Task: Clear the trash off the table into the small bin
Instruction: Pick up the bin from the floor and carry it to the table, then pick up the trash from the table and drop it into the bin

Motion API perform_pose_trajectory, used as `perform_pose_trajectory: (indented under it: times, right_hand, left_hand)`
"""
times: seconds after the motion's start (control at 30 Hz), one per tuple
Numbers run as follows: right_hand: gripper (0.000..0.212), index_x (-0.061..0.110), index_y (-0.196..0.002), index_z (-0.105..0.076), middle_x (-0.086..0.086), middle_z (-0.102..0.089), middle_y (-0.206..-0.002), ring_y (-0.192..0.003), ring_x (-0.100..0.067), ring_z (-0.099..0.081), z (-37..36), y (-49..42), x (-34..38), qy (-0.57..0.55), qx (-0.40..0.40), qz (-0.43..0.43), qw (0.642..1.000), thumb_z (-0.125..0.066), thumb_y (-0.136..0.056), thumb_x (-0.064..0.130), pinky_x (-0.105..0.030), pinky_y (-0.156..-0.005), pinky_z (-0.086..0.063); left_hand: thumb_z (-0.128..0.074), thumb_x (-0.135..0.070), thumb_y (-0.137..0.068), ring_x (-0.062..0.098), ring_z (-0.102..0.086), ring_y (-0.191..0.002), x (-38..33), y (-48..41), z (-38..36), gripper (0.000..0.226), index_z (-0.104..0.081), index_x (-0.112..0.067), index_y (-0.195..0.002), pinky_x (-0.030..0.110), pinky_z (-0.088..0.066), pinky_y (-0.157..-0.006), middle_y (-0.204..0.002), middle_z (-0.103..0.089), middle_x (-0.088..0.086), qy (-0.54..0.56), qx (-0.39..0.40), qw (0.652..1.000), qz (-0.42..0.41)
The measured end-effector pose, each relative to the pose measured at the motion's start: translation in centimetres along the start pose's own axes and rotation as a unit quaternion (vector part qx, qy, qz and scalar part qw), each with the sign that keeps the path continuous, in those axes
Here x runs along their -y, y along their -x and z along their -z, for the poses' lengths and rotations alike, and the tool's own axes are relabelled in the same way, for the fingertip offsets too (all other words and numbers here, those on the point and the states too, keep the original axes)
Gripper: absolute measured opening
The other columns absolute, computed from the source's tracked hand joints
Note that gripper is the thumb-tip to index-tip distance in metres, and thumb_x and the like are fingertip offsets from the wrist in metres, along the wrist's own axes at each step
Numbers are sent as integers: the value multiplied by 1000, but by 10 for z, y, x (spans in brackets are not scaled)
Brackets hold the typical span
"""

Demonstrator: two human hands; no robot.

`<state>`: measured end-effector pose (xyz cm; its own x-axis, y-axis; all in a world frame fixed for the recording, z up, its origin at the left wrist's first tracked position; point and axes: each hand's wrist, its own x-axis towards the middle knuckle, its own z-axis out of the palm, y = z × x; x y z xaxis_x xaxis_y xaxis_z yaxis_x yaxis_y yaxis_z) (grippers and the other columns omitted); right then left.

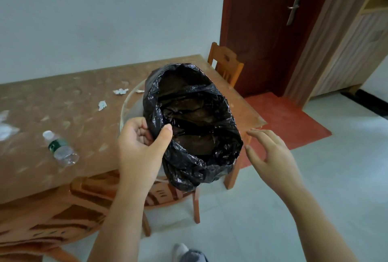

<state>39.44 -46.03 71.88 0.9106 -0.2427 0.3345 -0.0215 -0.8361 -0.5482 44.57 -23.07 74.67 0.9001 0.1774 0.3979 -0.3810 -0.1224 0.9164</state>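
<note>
A small pale bin [130, 106] lined with a black plastic bag [189, 156] is held up over the near right part of the brown table [63, 104]. My left hand [140, 148] pinches the bag's rim at its near left edge. My right hand [270, 156] hovers just right of the bag with fingers spread, holding nothing. On the table lie a plastic water bottle [60, 148] on its side, two crumpled paper scraps [120, 91] [102, 105], and white tissue [6, 127] at the far left edge.
A wooden chair [226, 64] stands at the table's far right end, another chair [168, 196] below the bin, and a third chair [52, 219] at bottom left. A dark red door [270, 30] is behind. Tiled floor lies to the right.
</note>
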Motion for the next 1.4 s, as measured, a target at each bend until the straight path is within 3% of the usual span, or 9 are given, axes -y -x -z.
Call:
perform_pose_trajectory:
  times: [0.13,0.27,0.4,0.63,0.8,0.97,1.07,1.13,1.4]
  right_hand:
    - [31,18,-115,-56,0,-58,-118,-113,-20,-49,-35,-64,4,11,24,1,1000,-56,-85,19,-26,-91,-34]
    - [31,19,-117,-55,1,-57,-119,-113,-18,-49,-70,-126,12,20,56,9,998,-54,-86,19,-28,-92,-36]
    - [32,18,-118,-54,1,-57,-119,-113,-19,-49,-107,-171,6,7,74,5,997,-54,-86,20,-32,-95,-38]
    - [33,19,-119,-52,-1,-57,-117,-111,-20,-51,-160,-250,-36,-15,117,2,993,-55,-86,23,-29,-87,-41]
    - [36,19,-121,-49,-4,-56,-121,-118,-25,-47,-203,-334,-73,-35,166,31,985,-55,-86,24,-38,-92,-43]
    - [40,15,-123,-47,-9,-54,-118,-110,-28,-50,-248,-414,-106,-50,218,70,972,-56,-85,23,-36,-83,-42]
    - [45,15,-125,-44,-10,-51,-122,-113,-27,-46,-272,-451,-118,-59,238,82,966,-58,-83,24,-35,-83,-41]
    - [49,14,-126,-42,-12,-48,-125,-116,-28,-44,-287,-469,-121,-64,242,75,965,-59,-82,26,-38,-84,-42]
    - [82,11,-137,-22,-22,-34,-135,-121,-39,-37,-340,-504,-114,-97,227,1,969,-68,-74,37,-52,-93,-42]
  left_hand:
    - [-70,-21,-73,-3,-44,-52,34,-67,-6,19,-51,-23,-70,11,-41,-50,-59,-49,-15,13,-15,1000,14]
    - [-68,-29,-69,-3,-46,-52,66,-122,-10,19,-50,-23,-69,8,-40,-50,-54,-53,-21,-8,-34,999,28]
    - [-70,-19,-74,-6,-44,-48,99,-161,-22,24,-48,-25,-67,6,-36,-45,-50,-51,-27,-38,-64,996,43]
    - [-72,-21,-72,-8,-48,-47,136,-204,-52,20,-53,-27,-68,6,-38,-44,-51,-55,-28,-63,-106,988,92]
    - [-69,-42,-62,0,-54,-51,156,-228,-87,17,-56,-32,-67,22,-46,-50,-57,-61,-21,-97,-179,969,137]
    - [-69,-40,-65,8,-58,-62,169,-242,-134,22,-57,-25,-77,31,-50,-59,-68,-61,-8,-141,-285,934,161]
    - [-72,-23,-74,-1,-48,-51,173,-252,-157,22,-50,-21,-70,19,-42,-52,-57,-54,-16,-174,-314,920,154]
    - [-71,-17,-74,-3,-43,-46,174,-258,-168,27,-46,-21,-65,10,-34,-46,-53,-46,-11,-204,-330,909,152]
    - [-71,-17,-74,-1,-36,-45,180,-271,-188,31,-42,-17,-63,9,-32,-46,-56,-36,-4,-242,-376,876,177]
